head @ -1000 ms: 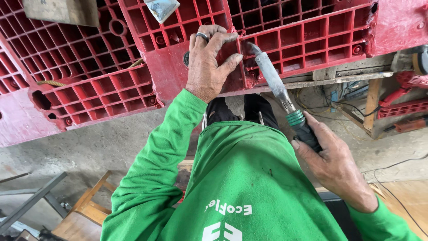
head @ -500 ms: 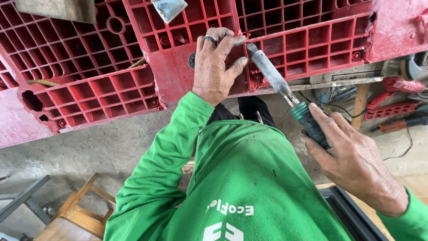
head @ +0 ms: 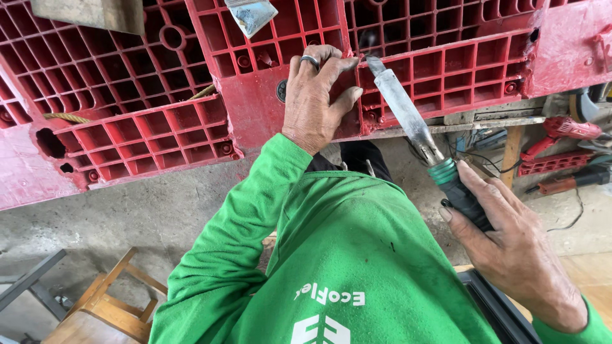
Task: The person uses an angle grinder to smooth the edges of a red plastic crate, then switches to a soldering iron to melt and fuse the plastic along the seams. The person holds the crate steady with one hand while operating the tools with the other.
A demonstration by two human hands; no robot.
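The big red plastic pallet [head: 268,121] is the landmark here. It stands on its edge w/ its grid of ribs facing the person.

The left hand [head: 315,99] lies flat on the pallet, near the middle of its lower edge. Fingers are spread and pressing, not wrapped round anything. There's a ring on one finger.

The right hand [head: 510,248] is below and to the right of the pallet. It's closed tight round the dark handle of a hot iron tool [head: 414,127]. The tool has a long grey metal blade & a green collar. The blade tip touches the pallet ribs just right of the left hand, at what looks like a split, though that's hard to tell for sure.

Below the pallet's left part sits a wooden stool [head: 105,306] on the concrete floor. Off the pallet's right end lie red power tools [head: 561,127] & cords.

What could go wrong, as a guess: the blade sits v. close to the left thumb, so a slip could burn it. Holding the tip in one spot too long could melt a hole. If the left hand lets up, the pallet could tip or shift.
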